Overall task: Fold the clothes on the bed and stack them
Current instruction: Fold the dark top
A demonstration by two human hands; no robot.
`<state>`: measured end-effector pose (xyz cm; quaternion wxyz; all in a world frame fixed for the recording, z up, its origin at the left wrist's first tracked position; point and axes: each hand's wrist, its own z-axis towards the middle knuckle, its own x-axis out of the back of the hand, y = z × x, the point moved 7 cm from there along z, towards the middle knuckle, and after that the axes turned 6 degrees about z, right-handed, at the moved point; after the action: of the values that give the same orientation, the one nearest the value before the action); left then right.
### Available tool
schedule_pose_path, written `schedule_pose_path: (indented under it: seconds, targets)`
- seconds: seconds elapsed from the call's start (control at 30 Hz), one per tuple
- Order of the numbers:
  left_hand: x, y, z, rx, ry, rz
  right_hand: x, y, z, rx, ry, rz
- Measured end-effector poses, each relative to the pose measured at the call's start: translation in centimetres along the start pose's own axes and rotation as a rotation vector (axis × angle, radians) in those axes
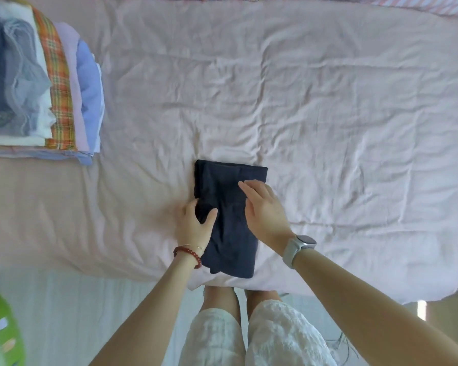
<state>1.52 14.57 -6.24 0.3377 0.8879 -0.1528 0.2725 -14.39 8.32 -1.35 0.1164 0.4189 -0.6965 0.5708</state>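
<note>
Garment (229, 223): dark, folded, long axis 12-to-6, at bed's (328, 114) near edge | left hand (193, 225): gripped garment's 9 o'clock edge | right hand (265, 210): fingers straight, flat on top | stack (43, 88): well apart at 10 o'clock, left hand nearer.

A dark navy garment (229, 217) lies folded into a narrow upright rectangle on the pink bed (328, 114), near its front edge, its near end slightly rumpled with a layer peeking out. At the bed's far left sits a stack of folded clothes (45, 91): navy and grey pieces on top, then white, an orange plaid, lilac and light blue layers fanned out along the right side.
</note>
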Motion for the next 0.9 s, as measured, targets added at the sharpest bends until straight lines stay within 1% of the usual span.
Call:
schedule_pose_path:
  seconds: [0.03,0.07,0.1,0.17,0.23,0.3,0.33,0.37,0.43,0.5,0.53,0.57,0.6,0.63,0.67,0.7,0.73,0.8,0.87,0.9]
  targets:
    - [0.2,0.1,-0.1,0.026,0.094,0.034,0.2,0.1,1.1,0.037,0.002,-0.099]
    - [0.2,0.2,-0.1,0.041,0.146,0.042,0.1,0.3,2.4,0.058,-0.030,-0.183]
    - [0.0,0.1,0.2,0.057,0.158,0.037,-0.2,0.5,3.7,0.067,-0.086,-0.246]
    - [-0.5,-0.3,1.2,0.086,0.120,0.068,-0.9,0.8,6.4,0.061,-0.199,-0.294]
    - [-0.6,-0.4,2.1,0.072,0.075,0.114,-1.7,1.3,8.3,-0.004,-0.305,-0.299]
    - [-0.3,0.0,2.8,0.008,0.051,0.056,-2.5,1.6,9.5,-0.071,-0.398,-0.329]
    - [-0.1,0.4,2.9,-0.018,0.027,-0.003,-2.6,1.7,9.6,-0.114,-0.429,-0.282]
    - [0.1,0.7,2.9,-0.035,-0.010,-0.065,-2.4,1.6,9.6,-0.160,-0.449,-0.185]
    - [0.4,1.6,2.7,-0.085,-0.119,-0.159,-1.2,2.0,8.9,-0.221,-0.439,0.028]
    - [0.6,3.3,2.5,-0.157,-0.235,-0.203,1.0,3.2,7.4,-0.279,-0.402,0.182]
    - [0.8,4.4,2.5,-0.199,-0.252,-0.210,2.1,4.1,6.6,-0.318,-0.365,0.248]
    - [1.2,5.4,2.8,-0.234,-0.216,-0.200,3.2,5.2,5.9,-0.356,-0.309,0.281]
    - [1.7,6.4,3.2,-0.256,-0.126,-0.174,4.3,6.4,5.3,-0.389,-0.235,0.257]
    - [2.4,7.0,3.6,-0.254,-0.001,-0.133,5.1,7.7,4.8,-0.428,-0.161,0.182]
    - [3.0,7.1,3.9,-0.216,0.123,-0.094,5.6,8.8,4.4,-0.470,-0.104,0.097]
    - [3.3,6.6,4.1,-0.145,0.208,-0.062,5.6,9.6,4.1,-0.500,-0.080,0.035]
    - [3.3,5.7,3.9,-0.060,0.250,-0.028,5.4,10.0,3.8,-0.503,-0.079,0.008]
    - [2.4,2.8,2.7,0.111,0.243,-0.005,4.6,9.6,4.0,-0.433,-0.090,-0.013]
    - [0.9,-0.8,0.3,0.314,0.195,-0.118,4.0,8.7,4.6,-0.347,-0.094,-0.030]
    - [0.1,-2.4,-0.9,0.411,0.161,-0.185,3.7,8.3,5.1,-0.329,-0.101,0.007]
